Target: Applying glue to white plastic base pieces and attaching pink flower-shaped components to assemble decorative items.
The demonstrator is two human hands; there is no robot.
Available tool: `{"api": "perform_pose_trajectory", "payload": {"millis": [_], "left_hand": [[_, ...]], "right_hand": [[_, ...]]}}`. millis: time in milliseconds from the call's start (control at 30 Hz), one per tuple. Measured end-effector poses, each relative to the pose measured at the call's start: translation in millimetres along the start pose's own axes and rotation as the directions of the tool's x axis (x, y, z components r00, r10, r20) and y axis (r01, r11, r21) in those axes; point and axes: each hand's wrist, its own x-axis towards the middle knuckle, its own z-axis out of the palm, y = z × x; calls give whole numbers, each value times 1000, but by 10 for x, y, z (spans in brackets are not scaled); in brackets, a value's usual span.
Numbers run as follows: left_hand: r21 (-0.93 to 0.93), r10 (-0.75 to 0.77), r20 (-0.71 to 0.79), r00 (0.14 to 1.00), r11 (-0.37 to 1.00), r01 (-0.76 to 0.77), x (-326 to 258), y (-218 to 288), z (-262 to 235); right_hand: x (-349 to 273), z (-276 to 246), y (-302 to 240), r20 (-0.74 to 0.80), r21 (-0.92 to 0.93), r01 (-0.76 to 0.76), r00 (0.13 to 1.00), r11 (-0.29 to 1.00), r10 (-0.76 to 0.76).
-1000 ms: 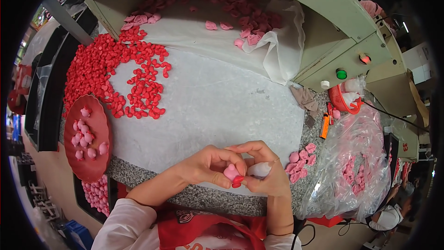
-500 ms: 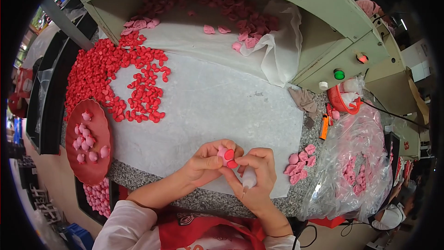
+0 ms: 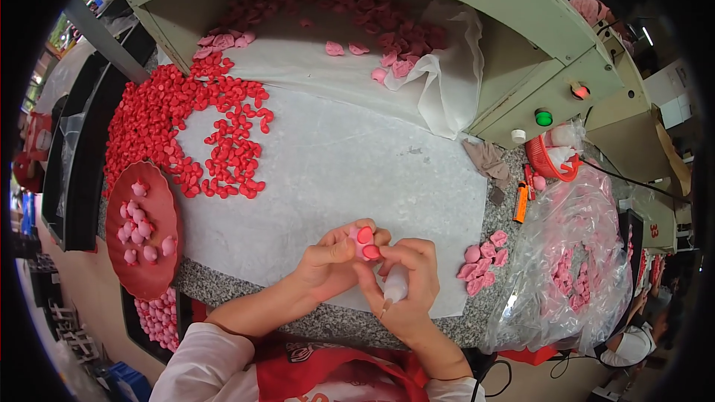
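- Left hand (image 3: 325, 260): grasping; thumb and fingers pinched around the pink figure.
- Pink figure (image 3: 357, 246), small, rounded: between the 2 hands, in the left fingertips, over the near part of the white paper sheet (image 3: 328, 171). Bears 2 red oval pieces (image 3: 370, 252), turned toward the right; apparently gripped from the left to leave these exposed.
- Right hand (image 3: 417, 275): thumb and forefinger at the lower red oval piece, seemingly touching; remaining fingers curled round the squeeze bottle.
- Squeeze bottle (image 3: 397, 283), whitish, narrow-tipped: tucked in the right palm, tip toward the wearer, probably to leave the fingertips free.
- Red curved pieces (image 3: 149, 123), loose heap: sheet's left side, presumably for easy reach.
- Scalloped red dish (image 3: 145, 279): left of the forearms; holds pink figures with red parts, likely grouped to keep them off the heap.
- Pink crumpled pieces (image 3: 482, 260), small cluster: right of the right hand, at the sheet's edge.
- Clear plastic bag (image 3: 521, 298): farther right, pink pieces within.
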Motion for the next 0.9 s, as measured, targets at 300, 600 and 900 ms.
{"api": "perform_pose_trajectory", "payload": {"millis": [300,600,900], "left_hand": [[-59,47,26,999,997,-45,-23,40,-59],[-97,41,35,999,995,-37,-18,0,-67],[-139,105,-1,994,985,-104,3,-95,-128]], "right_hand": [[28,82,2,3,-1,19,1000,1000,-19],[25,92,5,-41,-10,40,998,999,-40],[13,129,61,-59,-42,32,998,999,-35]]}}
